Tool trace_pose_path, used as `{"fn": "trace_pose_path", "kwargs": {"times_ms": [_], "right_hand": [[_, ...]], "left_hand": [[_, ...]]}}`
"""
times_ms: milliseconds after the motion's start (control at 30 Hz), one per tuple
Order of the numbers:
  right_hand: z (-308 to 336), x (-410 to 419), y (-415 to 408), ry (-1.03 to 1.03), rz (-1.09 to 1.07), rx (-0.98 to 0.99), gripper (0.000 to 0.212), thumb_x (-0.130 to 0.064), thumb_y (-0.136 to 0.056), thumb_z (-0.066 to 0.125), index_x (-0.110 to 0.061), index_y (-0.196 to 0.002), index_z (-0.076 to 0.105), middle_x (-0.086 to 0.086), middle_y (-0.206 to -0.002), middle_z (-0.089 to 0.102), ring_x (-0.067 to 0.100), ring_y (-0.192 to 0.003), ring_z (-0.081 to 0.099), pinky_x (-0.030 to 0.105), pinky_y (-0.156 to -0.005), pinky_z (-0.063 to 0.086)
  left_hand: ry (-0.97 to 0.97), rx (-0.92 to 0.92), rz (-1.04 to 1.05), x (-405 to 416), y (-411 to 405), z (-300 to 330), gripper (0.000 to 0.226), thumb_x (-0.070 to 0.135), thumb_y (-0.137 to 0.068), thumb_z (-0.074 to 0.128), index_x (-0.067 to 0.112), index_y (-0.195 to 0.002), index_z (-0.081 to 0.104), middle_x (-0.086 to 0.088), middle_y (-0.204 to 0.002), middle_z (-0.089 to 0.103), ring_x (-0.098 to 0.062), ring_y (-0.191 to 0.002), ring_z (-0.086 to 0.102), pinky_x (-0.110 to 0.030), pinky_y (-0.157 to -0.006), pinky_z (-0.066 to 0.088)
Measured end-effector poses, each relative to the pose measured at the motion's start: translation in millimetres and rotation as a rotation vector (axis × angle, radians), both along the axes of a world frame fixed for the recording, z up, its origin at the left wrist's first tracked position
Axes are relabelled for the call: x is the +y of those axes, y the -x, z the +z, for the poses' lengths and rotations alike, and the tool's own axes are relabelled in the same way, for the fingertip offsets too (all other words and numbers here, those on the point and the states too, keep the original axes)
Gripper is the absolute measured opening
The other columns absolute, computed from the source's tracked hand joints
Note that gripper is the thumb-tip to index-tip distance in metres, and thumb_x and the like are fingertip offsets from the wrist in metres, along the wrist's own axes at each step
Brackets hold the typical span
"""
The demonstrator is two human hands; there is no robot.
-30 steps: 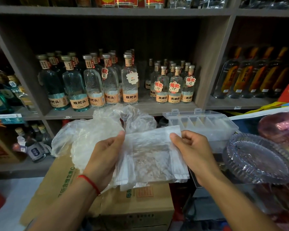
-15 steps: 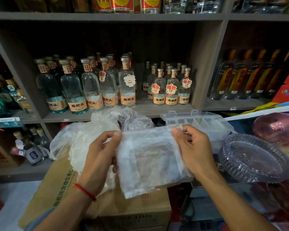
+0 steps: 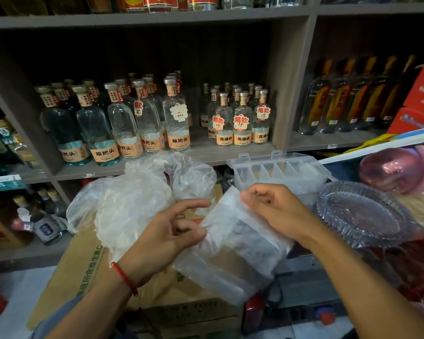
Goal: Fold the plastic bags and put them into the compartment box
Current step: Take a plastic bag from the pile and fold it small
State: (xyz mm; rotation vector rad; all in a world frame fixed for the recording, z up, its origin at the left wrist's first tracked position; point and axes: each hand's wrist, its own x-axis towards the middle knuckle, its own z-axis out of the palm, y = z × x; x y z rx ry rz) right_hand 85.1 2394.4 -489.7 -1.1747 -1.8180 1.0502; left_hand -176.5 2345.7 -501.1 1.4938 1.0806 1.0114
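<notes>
1. Shelving unit [image 3: 289, 79]: stocked with rows of clear bottles [image 3: 176, 118]. Background only; no bearing on the task.

2. Cardboard carton [image 3: 83, 267]: serves as the work surface. A heap of unfolded plastic bags [image 3: 123, 206] lies on it, crumpled and loose. Judgement: this heap is the bulk of the work outstanding.

3. Glass dish [image 3: 362, 214]: sits at the right, just beside the box. Not part of the task.

4. Compartment box [image 3: 279, 172]: clear plastic, lid open, standing beyond the hands and near the shelf edge. The front row of compartments shows nothing that reads clearly as a folded bag; the plastic is translucent, so I cannot tell for certain. Judgement: little or nothing has been stowed.

5. Bag in hand [image 3: 233, 243]: held in the air between both hands, over the carton, short of the box. It is flattened into a layered panel that tilts down to the right, its lower edge hanging free. Judgement: partly folded, too large for a compartment, further folds needed.

6. Right hand [image 3: 274, 209]: fingers curled, gripping the bag's upper edge.

7. Left hand [image 3: 164, 238]: thumb and a finger pinch the bag's left edge; the forefinger is extended and free. The hands are apart, joined only by the bag.
</notes>
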Motion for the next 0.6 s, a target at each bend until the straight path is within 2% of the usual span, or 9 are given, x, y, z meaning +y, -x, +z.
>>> {"fn": "trace_pose_path", "kwargs": {"times_ms": [33, 100, 167, 233, 333, 400, 467, 533, 600], "right_hand": [[1.7, 0.8, -2.7, 0.063, -0.031, 0.033, 0.054, -0.085, -0.081, 0.053, -0.042, -0.105, 0.075, -0.015, -0.091, 0.077, 0.003, -0.084, 0.073, 0.021, -0.073, 0.052], [2.3, 2.7, -6.5, 0.24, -0.057, 0.157, 0.069, -0.09, -0.079, 0.051, -0.039, -0.122, 0.068, -0.004, -0.095, 0.079, 0.015, -0.084, 0.075, 0.027, -0.067, 0.058], [0.9, 2.8, -5.5, 0.406, -0.021, 0.32, 0.082, -0.08, -0.076, 0.063, -0.029, -0.139, 0.055, 0.009, -0.094, 0.078, 0.024, -0.079, 0.075, 0.033, -0.066, 0.061], [-4.2, 0.4, -0.5, 0.437, 0.015, 0.352, 0.091, -0.067, -0.072, 0.076, -0.034, -0.149, 0.04, 0.012, -0.099, 0.079, 0.031, -0.091, 0.078, 0.037, -0.076, 0.062], [-10.8, -3.1, 11.2, 0.302, 0.067, 0.277, 0.084, -0.043, -0.084, 0.082, -0.05, -0.151, 0.03, 0.011, -0.104, 0.079, 0.027, -0.102, 0.077, 0.036, -0.085, 0.06], [-12.0, -1.9, 16.6, 0.166, 0.056, 0.239, 0.064, -0.026, -0.092, 0.08, -0.046, -0.145, 0.048, 0.012, -0.098, 0.077, 0.021, -0.096, 0.077, 0.034, -0.088, 0.059], [-10.8, -1.2, 20.0, 0.033, -0.014, 0.161, 0.037, -0.021, -0.094, 0.078, -0.04, -0.124, 0.07, 0.008, -0.091, 0.076, 0.02, -0.089, 0.077, 0.037, -0.09, 0.06], [-10.7, -1.5, 20.6, -0.052, -0.086, 0.094, 0.02, -0.02, -0.093, 0.079, -0.034, -0.107, 0.078, 0.002, -0.089, 0.076, 0.019, -0.085, 0.075, 0.041, -0.089, 0.063], [-11.3, -1.7, 19.7, -0.107, -0.114, 0.06, 0.015, -0.023, -0.092, 0.079, -0.033, -0.104, 0.079, -0.001, -0.089, 0.075, 0.016, -0.084, 0.074, 0.038, -0.087, 0.063]], "left_hand": [[-0.001, -0.06, 0.037, -0.1, 3.1, 0.5, 0.047, 0.012, -0.086, 0.075, 0.029, -0.129, 0.067, -0.023, -0.081, 0.074, -0.026, -0.078, 0.071, -0.031, -0.081, 0.059], [-0.012, -0.147, 0.137, 1.4, 9.1, 0.0, 0.043, 0.016, -0.085, 0.075, 0.031, -0.125, 0.07, -0.035, -0.087, 0.07, -0.036, -0.083, 0.07, -0.046, -0.089, 0.061], [-0.021, -0.202, 0.247, 3.9, 14.1, -2.3, 0.04, 0.016, -0.086, 0.074, 0.03, -0.123, 0.07, -0.045, -0.094, 0.062, -0.042, -0.086, 0.066, -0.06, -0.099, 0.055], [-0.037, -0.23, 0.327, 5.0, 16.3, -5.2, 0.037, 0.015, -0.09, 0.072, 0.031, -0.122, 0.071, -0.044, -0.096, 0.063, -0.048, -0.089, 0.066, -0.061, -0.101, 0.053], [-0.082, -0.203, 0.407, 4.5, 16.5, -8.5, 0.034, 0.01, -0.095, 0.069, 0.033, -0.119, 0.074, -0.037, -0.09, 0.067, -0.036, -0.086, 0.066, -0.052, -0.099, 0.056], [-0.111, -0.171, 0.417, 3.6, 16.1, -8.4, 0.031, 0.011, -0.096, 0.068, 0.033, -0.117, 0.076, -0.029, -0.082, 0.069, -0.023, -0.083, 0.067, -0.043, -0.095, 0.059], [-0.134, -0.127, 0.396, 1.8, 16.0, -6.5, 0.029, 0.016, -0.096, 0.068, 0.031, -0.12, 0.075, -0.021, -0.084, 0.073, -0.018, -0.088, 0.072, -0.032, -0.09, 0.06], [-0.151, -0.093, 0.373, -0.7, 15.9, -3.5, 0.029, 0.02, -0.094, 0.07, 0.027, -0.122, 0.073, -0.006, -0.094, 0.079, -0.012, -0.097, 0.075, -0.019, -0.084, 0.058], [-0.159, -0.063, 0.378, -2.0, 15.4, -1.3, 0.028, 0.02, -0.092, 0.071, 0.025, -0.119, 0.074, 0.005, -0.101, 0.08, -0.006, -0.099, 0.074, -0.012, -0.08, 0.056]]}}
